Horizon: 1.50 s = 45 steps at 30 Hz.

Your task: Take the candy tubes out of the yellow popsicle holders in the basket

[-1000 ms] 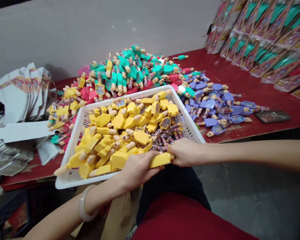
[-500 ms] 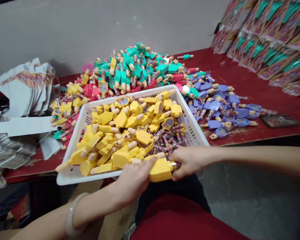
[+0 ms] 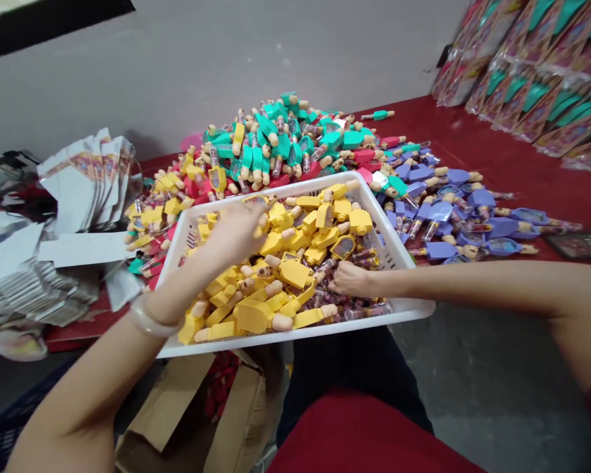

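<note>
A white plastic basket holds many yellow plastic toy pieces with beige knobbed ends, some with a picture window. Small clear tubes with dark pinkish contents fill its right part. My left hand, smeared by motion, is over the yellow pieces at the basket's back left; its fingers cannot be made out. My right hand reaches in from the right, fingers curled down among the tubes. Whatever is under those fingertips is hidden.
Behind the basket, green, red and purple pieces are heaped on the red table. Printed cards stand at left. Packed products are stacked at right. An open cardboard box sits below.
Both hands were together at the basket's front edge on a yellow piece with a clear tube. They have parted: left toward the back left, right into the tubes. The view has shifted.
</note>
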### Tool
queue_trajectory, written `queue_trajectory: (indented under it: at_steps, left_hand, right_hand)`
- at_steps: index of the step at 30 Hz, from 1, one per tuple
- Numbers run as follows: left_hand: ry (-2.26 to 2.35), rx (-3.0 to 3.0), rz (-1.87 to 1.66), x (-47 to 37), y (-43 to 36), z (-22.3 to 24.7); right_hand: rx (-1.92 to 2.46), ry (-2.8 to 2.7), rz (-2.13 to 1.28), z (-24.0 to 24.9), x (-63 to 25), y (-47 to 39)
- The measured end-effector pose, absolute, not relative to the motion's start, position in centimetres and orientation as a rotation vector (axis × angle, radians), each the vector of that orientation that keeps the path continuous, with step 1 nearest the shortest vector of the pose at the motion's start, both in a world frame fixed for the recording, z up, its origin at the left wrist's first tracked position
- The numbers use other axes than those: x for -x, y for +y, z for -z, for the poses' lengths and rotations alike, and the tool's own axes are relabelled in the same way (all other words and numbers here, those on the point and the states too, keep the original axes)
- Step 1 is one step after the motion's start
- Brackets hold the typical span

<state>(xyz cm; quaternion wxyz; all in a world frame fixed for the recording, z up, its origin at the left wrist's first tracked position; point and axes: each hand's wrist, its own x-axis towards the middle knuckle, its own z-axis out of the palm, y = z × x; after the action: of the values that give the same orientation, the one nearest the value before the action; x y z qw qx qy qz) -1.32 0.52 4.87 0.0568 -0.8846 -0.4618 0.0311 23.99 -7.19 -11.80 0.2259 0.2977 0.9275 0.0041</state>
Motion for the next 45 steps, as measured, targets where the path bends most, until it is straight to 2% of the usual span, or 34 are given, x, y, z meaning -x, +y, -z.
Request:
queue_trajectory:
  at_steps: [2, 4, 7, 10, 12, 16, 18, 20, 25, 32, 34, 41, 45]
  left_hand:
    - [-1.223, 2.866, -0.438, -0.9, -1.7, -1.1]
    - [-1.146, 2.927, -0.568, -2.5, -2.9, 2.1]
    - [-1.100, 2.922, -0.547, -3.5, -3.0, 4.2]
    - [-1.152, 2.981, -0.392, -3.0, -3.0, 3.1]
    - [-1.294, 3.065, -0.164, -2.0, -3.8, 1.6]
    - [-1.541, 3.224, 0.291, 0.0, -7.1, -0.6]
    - [-1.570, 3.355, 0.346, 0.4, -8.9, -1.0]
    - [-1.649, 3.485, 0.318, 0.4, -10.5, -1.3]
    - [-1.922, 3.636, 0.146, 0.2, -12.3, -1.8]
    - [-1.814, 3.676, -0.103, 0.1, -13.9, -2.2]
    - [-1.818, 3.650, -0.187, 0.0, -14.3, -2.4]
    - [-1.630, 3.592, -0.409, 0.2, -16.6, -2.4]
    - [-1.516, 3.649, -0.444, 0.3, -17.7, -2.3]
  right_hand:
    - [-0.813, 2.600, -0.137, 12.0, -24.4, -7.6]
    - [-0.806, 2.614, -0.283, 12.2, -24.5, -7.9]
    - [-0.819, 2.590, -0.372, 12.6, -24.4, -8.2]
    - [-0.849, 2.617, -0.358, 12.3, -24.8, -8.1]
    - [-0.903, 2.671, -0.204, 11.2, -25.6, -8.1]
    - [-1.289, 2.639, 0.475, 7.3, -27.3, -9.3]
    - [-1.372, 2.699, 0.817, 5.3, -27.4, -10.7]
    - [-1.320, 2.830, 1.015, 3.7, -26.9, -12.3]
    - [-1.284, 3.085, 0.790, 3.2, -25.7, -15.3]
    - [-0.991, 3.327, 0.245, 3.6, -25.2, -16.2]
    - [-0.871, 3.379, 0.186, 3.4, -25.0, -16.5]
    - [-0.956, 3.223, 0.708, 2.1, -24.6, -18.6]
    - [-0.850, 3.188, 0.726, 0.9, -24.5, -19.2]
